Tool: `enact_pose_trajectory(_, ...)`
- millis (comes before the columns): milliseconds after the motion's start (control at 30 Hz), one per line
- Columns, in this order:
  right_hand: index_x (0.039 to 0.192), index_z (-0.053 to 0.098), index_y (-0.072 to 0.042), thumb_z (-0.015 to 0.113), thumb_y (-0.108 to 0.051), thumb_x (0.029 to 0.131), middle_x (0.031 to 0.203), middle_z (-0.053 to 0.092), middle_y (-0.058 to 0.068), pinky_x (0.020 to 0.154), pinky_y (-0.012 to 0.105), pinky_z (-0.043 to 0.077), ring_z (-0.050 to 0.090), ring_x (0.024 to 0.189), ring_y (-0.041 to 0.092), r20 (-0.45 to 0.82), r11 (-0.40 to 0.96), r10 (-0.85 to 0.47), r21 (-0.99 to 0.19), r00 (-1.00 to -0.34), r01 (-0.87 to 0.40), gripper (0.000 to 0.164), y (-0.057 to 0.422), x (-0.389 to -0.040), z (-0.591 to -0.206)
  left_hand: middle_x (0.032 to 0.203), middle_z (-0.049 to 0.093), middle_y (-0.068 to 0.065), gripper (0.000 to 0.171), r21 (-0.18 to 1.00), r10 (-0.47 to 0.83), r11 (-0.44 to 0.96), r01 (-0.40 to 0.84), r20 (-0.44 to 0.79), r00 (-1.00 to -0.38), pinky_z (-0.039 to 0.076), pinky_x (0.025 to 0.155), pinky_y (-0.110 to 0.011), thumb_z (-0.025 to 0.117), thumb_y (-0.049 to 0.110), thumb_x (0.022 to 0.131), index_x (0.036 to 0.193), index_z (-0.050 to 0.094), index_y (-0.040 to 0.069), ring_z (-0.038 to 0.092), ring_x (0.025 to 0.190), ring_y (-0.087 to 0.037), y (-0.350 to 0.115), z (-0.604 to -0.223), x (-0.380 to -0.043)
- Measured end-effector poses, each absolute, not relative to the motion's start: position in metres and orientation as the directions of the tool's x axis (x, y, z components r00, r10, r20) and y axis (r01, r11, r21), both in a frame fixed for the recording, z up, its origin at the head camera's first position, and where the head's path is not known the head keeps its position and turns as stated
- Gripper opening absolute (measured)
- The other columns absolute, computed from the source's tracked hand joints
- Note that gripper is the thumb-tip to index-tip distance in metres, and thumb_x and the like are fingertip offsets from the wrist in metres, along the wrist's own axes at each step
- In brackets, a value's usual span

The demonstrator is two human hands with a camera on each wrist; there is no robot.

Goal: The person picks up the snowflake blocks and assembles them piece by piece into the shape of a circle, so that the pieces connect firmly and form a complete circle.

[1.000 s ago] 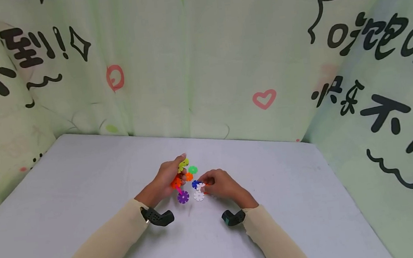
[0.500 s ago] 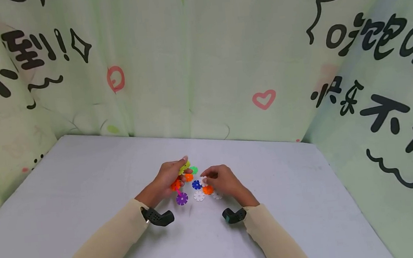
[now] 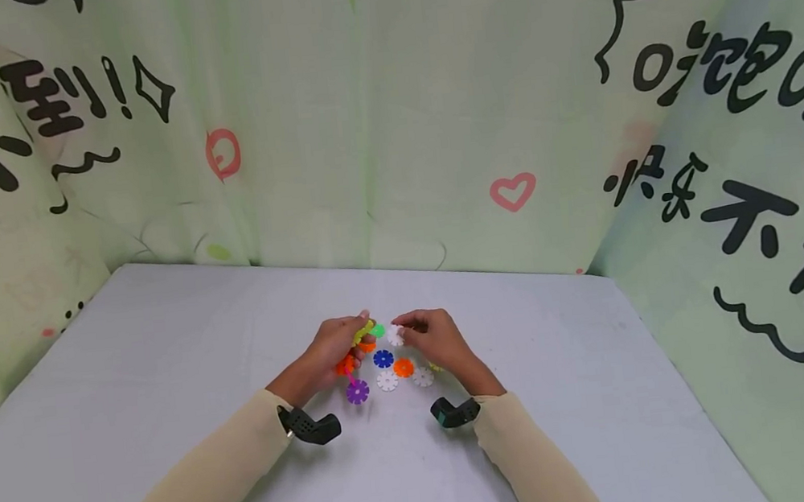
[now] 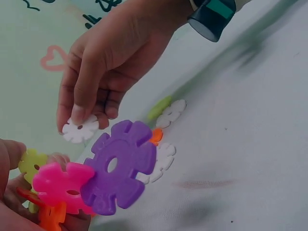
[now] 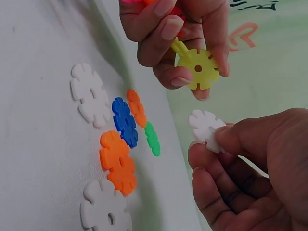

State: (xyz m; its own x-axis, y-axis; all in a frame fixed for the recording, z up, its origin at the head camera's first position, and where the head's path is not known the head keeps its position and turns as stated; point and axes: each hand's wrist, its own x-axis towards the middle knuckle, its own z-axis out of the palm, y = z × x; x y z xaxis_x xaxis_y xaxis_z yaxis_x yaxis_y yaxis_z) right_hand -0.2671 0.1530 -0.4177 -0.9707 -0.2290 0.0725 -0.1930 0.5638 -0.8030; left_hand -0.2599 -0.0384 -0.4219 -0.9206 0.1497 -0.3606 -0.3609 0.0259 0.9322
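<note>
My left hand grips a joined string of notched plastic snowflake discs. In the left wrist view it includes a purple disc, a pink disc, an orange disc and a yellow disc. My thumb and fingers hold the yellow end, which points toward the other hand in the right wrist view. Between thumb and fingertips, my right hand pinches a loose white disc. That white disc is close to the yellow end but apart from it. Fingers partly hide the orange joints.
Loose discs lie on the white table between and below the hands: blue, orange, green and several others. A yellow one lies partly behind the right wrist. Printed curtains stand around the table.
My right hand has picked the white disc up off the pile and moved it away from me, uncovering orange, white and yellow discs. My left hand has tilted the string slightly.
</note>
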Motion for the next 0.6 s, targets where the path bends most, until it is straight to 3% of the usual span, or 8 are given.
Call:
enact_pose_trajectory(167, 0.111, 0.071, -0.005, 0.063, -0.010, 0.094, 0.097, 0.067, 0.007, 0.076, 0.032, 0.055, 0.066, 0.081, 0.025, 0.094, 0.500, -0.167, -0.850, -0.981, -0.167, 0.020, 0.151, -0.267, -0.413, 0.101, 0.062, -0.012, 0.047, 0.936, 0.163, 0.055, -0.349, -0.353, -0.921, 0.043, 0.050, -0.020, 0.049, 0.041, 0.101, 0.132, 0.054, 0.006, 0.048, 0.061, -0.015, -0.037, -0.424, -0.258)
enact_pose_trajectory(600, 0.113, 0.071, -0.004, 0.064, -0.011, 0.095, 0.098, 0.068, 0.008, 0.077, 0.029, 0.055, 0.067, 0.080, 0.020, 0.054, 0.374, -0.142, -0.921, -0.988, -0.104, 0.020, 0.142, -0.268, -0.413, 0.099, 0.062, -0.012, 0.044, 0.944, 0.201, 0.076, -0.322, -0.331, -0.922, 0.045, 0.050, -0.021, 0.050, 0.039, 0.101, 0.122, 0.059, 0.001, 0.048, 0.057, -0.015, -0.032, -0.424, -0.256)
